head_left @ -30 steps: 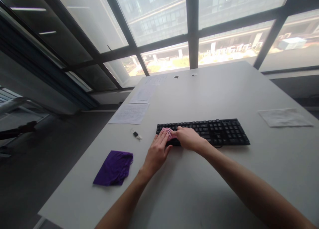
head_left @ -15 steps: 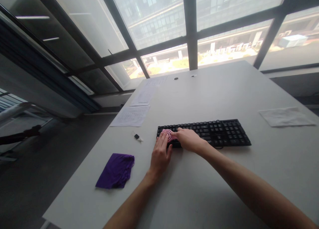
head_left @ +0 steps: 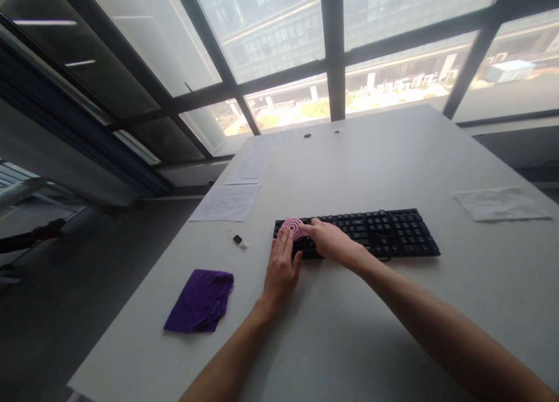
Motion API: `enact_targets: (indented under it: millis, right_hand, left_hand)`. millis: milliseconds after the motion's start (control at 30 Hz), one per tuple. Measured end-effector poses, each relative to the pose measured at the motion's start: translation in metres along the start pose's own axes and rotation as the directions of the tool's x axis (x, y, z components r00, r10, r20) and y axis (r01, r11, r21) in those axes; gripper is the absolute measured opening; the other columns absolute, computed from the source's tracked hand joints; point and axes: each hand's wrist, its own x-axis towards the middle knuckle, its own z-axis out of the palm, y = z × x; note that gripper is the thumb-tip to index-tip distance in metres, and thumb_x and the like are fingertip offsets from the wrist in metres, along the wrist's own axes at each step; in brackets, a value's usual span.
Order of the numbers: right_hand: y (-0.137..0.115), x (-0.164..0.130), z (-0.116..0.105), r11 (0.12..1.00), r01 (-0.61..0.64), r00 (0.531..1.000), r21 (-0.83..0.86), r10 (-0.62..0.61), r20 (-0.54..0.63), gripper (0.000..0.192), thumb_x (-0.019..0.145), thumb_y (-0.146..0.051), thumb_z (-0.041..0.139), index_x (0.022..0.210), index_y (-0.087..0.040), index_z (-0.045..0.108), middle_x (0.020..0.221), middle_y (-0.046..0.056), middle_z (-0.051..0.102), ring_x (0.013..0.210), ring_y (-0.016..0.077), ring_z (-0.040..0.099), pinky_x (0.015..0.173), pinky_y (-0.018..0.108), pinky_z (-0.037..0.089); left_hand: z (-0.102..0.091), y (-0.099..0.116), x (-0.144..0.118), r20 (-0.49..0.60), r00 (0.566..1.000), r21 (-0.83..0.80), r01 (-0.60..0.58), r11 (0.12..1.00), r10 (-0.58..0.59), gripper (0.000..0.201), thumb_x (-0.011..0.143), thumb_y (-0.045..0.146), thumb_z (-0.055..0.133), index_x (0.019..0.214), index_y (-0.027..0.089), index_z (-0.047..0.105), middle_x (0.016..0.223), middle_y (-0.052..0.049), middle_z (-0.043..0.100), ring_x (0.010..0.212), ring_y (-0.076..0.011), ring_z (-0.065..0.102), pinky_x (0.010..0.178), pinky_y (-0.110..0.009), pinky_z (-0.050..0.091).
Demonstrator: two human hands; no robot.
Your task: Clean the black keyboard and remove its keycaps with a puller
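A black keyboard [head_left: 379,233] lies on the white table in front of me. Over its left end is a pink round thing with concentric rings [head_left: 292,227]; its exact kind I cannot make out. My left hand [head_left: 280,271] has its fingers stretched forward, the tips touching the near side of the pink thing. From the right, my right hand [head_left: 328,239] grips the pink thing's right side, index finger and thumb toward the rings. The keys under both hands are partly hidden.
A folded purple cloth [head_left: 200,301] lies at the left, with a small black-and-clear item [head_left: 238,239] beyond it. Written papers [head_left: 226,203] line the table's left edge. A white cloth or tissue [head_left: 502,204] lies at the right. Windows rise behind the table.
The pink ringed thing has shifted slightly away from me on the keyboard. My left fingers covered more of its rings before; now more of them shows.
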Motion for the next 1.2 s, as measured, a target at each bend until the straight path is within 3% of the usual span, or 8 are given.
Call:
enact_targets:
  millis: [300, 633, 900, 1200]
  right_hand:
    - [-0.009, -0.003, 0.002, 0.999, -0.034, 0.999, -0.024, 0.035, 0.035, 0.051, 0.090, -0.009, 0.047, 0.138, -0.023, 0.051, 0.111, 0.013, 0.063, 0.091, 0.0249, 0.070, 0.071, 0.028, 0.047]
    - [-0.011, -0.004, 0.001, 0.999, -0.019, 1.000, -0.027, 0.019, 0.004, 0.053, 0.088, -0.004, 0.048, 0.138, -0.022, 0.049, 0.113, 0.013, 0.062, 0.094, 0.0245, 0.070, 0.074, 0.028, 0.048]
    - [-0.026, -0.012, -0.001, 1.000, 0.012, 0.999, -0.005, -0.012, -0.041, 0.057, 0.089, -0.006, 0.048, 0.143, -0.019, 0.040, 0.113, 0.013, 0.059, 0.087, 0.0244, 0.070, 0.068, 0.029, 0.048]
    - [-0.012, -0.011, -0.008, 0.999, -0.027, 0.999, -0.047, 0.025, -0.036, 0.051, 0.088, -0.003, 0.042, 0.135, -0.021, 0.049, 0.111, 0.012, 0.060, 0.089, 0.0248, 0.070, 0.070, 0.030, 0.047]
  left_hand:
    - [-0.006, -0.001, 0.004, 0.012, 1.000, 0.024, 0.015, 1.000, -0.015, 0.052, 0.104, 0.032, 0.038, 0.154, 0.017, 0.036, 0.157, -0.013, 0.041, 0.150, -0.0266, 0.030, 0.122, -0.054, 0.027]
    - [-0.002, 0.000, 0.003, -0.032, 0.999, -0.009, 0.012, 1.000, -0.013, 0.054, 0.104, 0.029, 0.040, 0.156, 0.016, 0.031, 0.159, -0.015, 0.037, 0.152, -0.0280, 0.027, 0.122, -0.055, 0.029]
    - [-0.006, 0.002, 0.000, -0.100, 0.995, -0.070, 0.005, 0.998, -0.012, 0.058, 0.103, 0.028, 0.042, 0.158, 0.019, 0.025, 0.162, -0.013, 0.031, 0.153, -0.0282, 0.022, 0.122, -0.054, 0.029]
    - [-0.007, 0.003, 0.000, -0.039, 0.999, -0.077, 0.006, 0.997, -0.009, 0.057, 0.104, 0.029, 0.040, 0.158, 0.020, 0.025, 0.162, -0.012, 0.033, 0.153, -0.0275, 0.021, 0.123, -0.055, 0.026]
